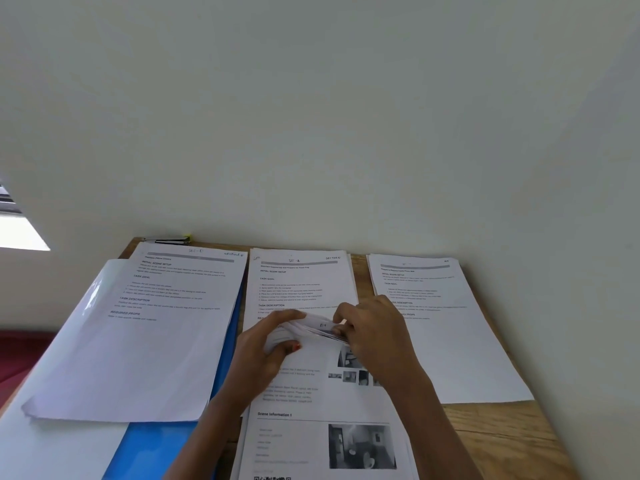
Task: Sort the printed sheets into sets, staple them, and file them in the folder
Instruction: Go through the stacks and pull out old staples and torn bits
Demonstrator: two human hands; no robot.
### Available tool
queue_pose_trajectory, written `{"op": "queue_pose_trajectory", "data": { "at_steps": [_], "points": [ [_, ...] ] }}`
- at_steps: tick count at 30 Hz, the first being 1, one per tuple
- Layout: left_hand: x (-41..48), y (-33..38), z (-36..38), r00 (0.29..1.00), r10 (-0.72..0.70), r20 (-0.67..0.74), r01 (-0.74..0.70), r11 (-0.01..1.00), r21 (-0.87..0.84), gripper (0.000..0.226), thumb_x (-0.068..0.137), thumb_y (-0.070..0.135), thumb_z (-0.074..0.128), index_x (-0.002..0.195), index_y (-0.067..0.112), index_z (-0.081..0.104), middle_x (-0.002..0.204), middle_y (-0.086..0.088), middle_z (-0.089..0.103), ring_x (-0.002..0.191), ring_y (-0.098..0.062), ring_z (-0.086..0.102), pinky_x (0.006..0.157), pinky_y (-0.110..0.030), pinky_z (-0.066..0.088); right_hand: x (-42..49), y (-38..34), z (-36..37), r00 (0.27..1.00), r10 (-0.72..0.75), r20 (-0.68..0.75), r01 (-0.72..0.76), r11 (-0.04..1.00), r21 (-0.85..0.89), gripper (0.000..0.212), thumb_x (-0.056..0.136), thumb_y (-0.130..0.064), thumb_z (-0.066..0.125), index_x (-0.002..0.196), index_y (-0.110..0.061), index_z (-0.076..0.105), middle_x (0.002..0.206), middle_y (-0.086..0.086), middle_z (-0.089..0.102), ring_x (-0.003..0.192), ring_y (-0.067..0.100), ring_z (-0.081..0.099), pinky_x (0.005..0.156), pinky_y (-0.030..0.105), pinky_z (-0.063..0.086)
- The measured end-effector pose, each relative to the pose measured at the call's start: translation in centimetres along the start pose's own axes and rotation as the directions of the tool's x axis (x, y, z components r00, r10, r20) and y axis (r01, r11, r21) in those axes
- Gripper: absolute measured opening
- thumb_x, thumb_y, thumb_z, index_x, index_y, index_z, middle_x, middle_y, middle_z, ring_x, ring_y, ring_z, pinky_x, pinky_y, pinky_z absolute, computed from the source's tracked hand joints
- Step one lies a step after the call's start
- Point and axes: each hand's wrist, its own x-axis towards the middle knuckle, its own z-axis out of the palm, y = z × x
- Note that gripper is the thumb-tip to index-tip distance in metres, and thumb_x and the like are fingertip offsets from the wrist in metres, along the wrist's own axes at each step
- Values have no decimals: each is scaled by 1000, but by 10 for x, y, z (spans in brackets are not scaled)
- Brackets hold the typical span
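Wooden table (502, 431) pushed right up against a plain white wall (311, 116), so no room at 12 o'clock past the paper tops.

Both forearms come in from 6 o'clock and meet over the middle. The left hand (263, 344) has its fingers curled over and thumb tucked under a small bent bundle (313, 325) of sheets. The right hand (377, 330) is knuckles-up and pinches the bundle's right end with its fingertips. So both hands are gripping the same bundle, which sits just above the middle stack (298, 282). Can't tell whether it touches the page under it.

Layout-wise, three stacks sit side by side:
- The left stack (149, 341), at 9 o'clock from the hands, lies on an open blue folder (156, 448). Its near-left corner hangs past the table edge.
- The middle stack runs from the wall down out of view at 6.
- The right stack (450, 341), at 3 o'clock, has bare wood below it at 5 o'clock, which is the only real free space.

Thin strips of wood show between the stacks. The stapler (169, 240) is way back at 11 o'clock, against the wall, just behind the left stack's top edge.
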Motion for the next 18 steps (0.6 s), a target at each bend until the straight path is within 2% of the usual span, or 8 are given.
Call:
{"op": "queue_pose_trajectory", "data": {
  "at_steps": [3,6,11,13,15,18],
  "points": [
    [0,2,-1,1000,11,-4,-11,1000,13,56,80,26,65,113,68,46,120,42,51,112,5,54,87,-21,53,-5,3,0,997,-51,-64,51,999,-5,20,68,-10,75,56,-19,62,46,-5,54,45,15,46,52,18,35],
    [1,3,-2,1000,5,-2,-5,1000,30,56,80,27,65,112,69,47,119,43,51,111,3,56,87,-22,53,-8,2,0,996,-62,-71,65,997,30,29,82,-24,50,56,-19,62,53,-6,61,47,11,53,60,15,31],
    [-1,5,-3,1000,19,4,-19,1000,10,53,80,25,65,110,65,49,116,38,56,108,3,58,82,-19,55,-11,1,5,999,40,23,-43,988,151,2,69,-21,69,67,-21,68,62,-7,67,49,11,61,50,11,39],
    [-1,6,-4,1000,18,4,-18,1000,-3,53,80,24,65,109,66,50,115,38,57,106,3,59,80,-16,55,-11,1,5,995,85,61,-94,982,161,21,62,-21,85,78,-20,72,73,-5,72,56,11,66,49,13,45],
    [0,7,-5,1000,19,4,-19,1000,4,53,79,24,65,108,66,50,113,39,57,104,3,60,78,-13,53,-9,4,8,995,87,56,-94,984,154,35,52,-17,92,83,-17,74,78,-3,73,62,13,68,50,17,51],
    [-1,7,-5,1000,16,2,-16,1000,-13,44,80,33,66,107,64,50,111,37,59,101,3,62,77,-13,53,-7,8,11,997,58,43,-64,985,159,26,60,-16,87,82,-16,75,79,-3,72,67,14,67,57,16,49]
  ]
}}
